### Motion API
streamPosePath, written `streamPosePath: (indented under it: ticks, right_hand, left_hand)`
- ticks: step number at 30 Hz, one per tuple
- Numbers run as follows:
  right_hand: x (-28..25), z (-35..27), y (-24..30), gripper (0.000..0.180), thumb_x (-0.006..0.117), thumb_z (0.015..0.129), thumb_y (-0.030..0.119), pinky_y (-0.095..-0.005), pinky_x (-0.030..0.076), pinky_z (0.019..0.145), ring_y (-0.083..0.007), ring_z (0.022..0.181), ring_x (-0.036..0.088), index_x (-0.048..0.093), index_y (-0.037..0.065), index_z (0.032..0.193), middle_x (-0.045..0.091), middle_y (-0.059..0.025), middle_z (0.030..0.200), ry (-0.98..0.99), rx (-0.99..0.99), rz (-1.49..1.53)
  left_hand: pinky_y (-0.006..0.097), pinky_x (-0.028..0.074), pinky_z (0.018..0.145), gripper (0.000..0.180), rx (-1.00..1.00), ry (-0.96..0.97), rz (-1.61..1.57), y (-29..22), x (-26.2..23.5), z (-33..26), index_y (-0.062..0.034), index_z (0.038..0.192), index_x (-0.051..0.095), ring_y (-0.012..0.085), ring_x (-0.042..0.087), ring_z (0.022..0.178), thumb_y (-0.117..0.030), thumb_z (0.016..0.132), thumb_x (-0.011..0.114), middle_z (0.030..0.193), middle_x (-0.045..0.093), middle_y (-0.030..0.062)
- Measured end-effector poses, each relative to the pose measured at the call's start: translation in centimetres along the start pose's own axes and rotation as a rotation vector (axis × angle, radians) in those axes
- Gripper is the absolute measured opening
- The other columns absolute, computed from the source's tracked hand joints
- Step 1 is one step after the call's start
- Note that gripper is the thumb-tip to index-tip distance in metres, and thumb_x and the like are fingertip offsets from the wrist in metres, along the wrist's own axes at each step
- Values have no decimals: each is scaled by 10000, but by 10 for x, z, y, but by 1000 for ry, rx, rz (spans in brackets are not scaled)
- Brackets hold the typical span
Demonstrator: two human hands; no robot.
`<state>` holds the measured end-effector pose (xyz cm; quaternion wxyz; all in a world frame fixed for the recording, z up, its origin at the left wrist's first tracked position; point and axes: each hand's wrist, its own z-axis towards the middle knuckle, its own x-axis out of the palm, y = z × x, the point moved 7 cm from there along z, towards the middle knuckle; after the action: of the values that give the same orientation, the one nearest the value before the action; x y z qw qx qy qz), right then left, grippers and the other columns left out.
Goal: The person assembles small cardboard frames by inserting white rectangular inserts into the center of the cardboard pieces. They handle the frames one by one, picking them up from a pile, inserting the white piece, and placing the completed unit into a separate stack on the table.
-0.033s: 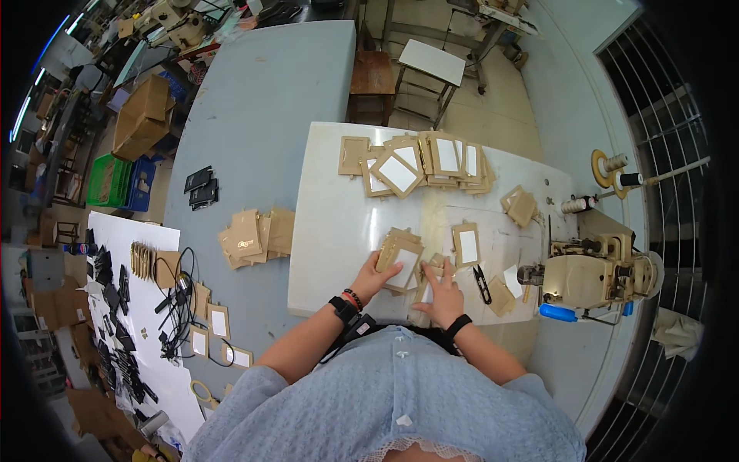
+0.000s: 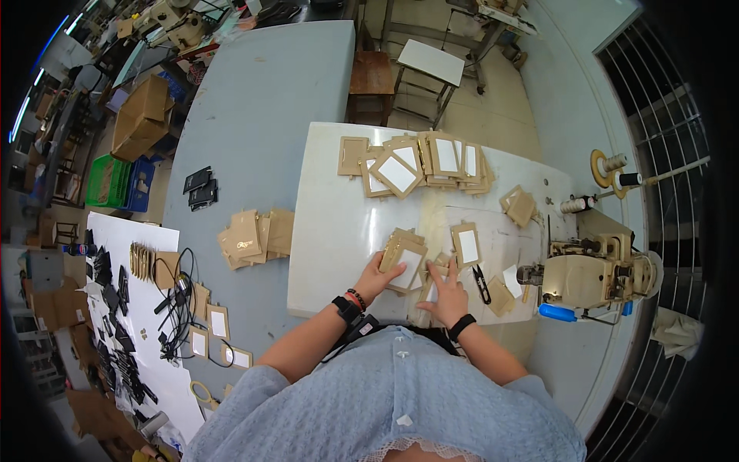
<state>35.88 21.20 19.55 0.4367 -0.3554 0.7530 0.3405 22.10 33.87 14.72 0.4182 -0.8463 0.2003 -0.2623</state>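
My left hand [image 2: 374, 279] is closed on the left edge of a small stack of tan card holders [image 2: 406, 262], its thumb across the white window of the top one. Right beside it, my right hand [image 2: 448, 299] has its fingers apart and stretched forward. Its fingertips touch more tan holder pieces [image 2: 433, 286], which the hand partly covers. Just beyond lies a single card holder [image 2: 466, 245] with a white window. Black thread snips [image 2: 481, 284] rest to the right of my right hand.
A larger pile of card holders [image 2: 400, 174] lies at the table's far side. The sewing machine [image 2: 596, 269] stands at the right, near thread spools [image 2: 612, 163]. On the grey table [image 2: 254, 100] lie tan pieces [image 2: 250, 235] and black ones [image 2: 202, 189].
Both hands have shifted very slightly to the right, and the stack in my left hand has moved with it. Other things lie as before.
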Motion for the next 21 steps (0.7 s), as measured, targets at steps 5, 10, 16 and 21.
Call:
streamPosePath:
  ticks: [5,10,16,21]
  right_hand:
    - [-62,-8,5,1100,836,623,418,-453,477,870,-394,1002,583,222,146,1494,284,-272,1460,-110,78,-99]
    - [-76,13,75,921,757,772,347,-435,422,977,-420,1171,481,236,-7,1444,364,-283,1387,35,-202,762]
    - [-71,90,110,853,776,739,211,-444,391,978,-372,1248,411,302,29,1424,314,-244,1443,-272,-276,334]
    - [-76,171,123,1024,838,626,165,-568,253,1061,-451,1368,229,258,121,1469,186,-229,1521,-386,-198,-38]
  left_hand:
    - [310,470,845,545,133,-137,253,-22,-14,-16,10,1153,519,151,565,993,-305,788,773,1075,613,113]
    - [391,468,800,515,546,-480,944,-97,-57,-84,-1,1121,524,301,586,899,-225,733,778,983,605,153]
    - [414,382,746,578,371,-591,1421,-71,-92,-75,-42,1174,501,279,522,897,-173,660,729,953,547,102]
    - [428,387,735,632,332,-602,1533,-71,-77,-66,-41,1231,466,271,524,907,-133,645,684,974,535,85]
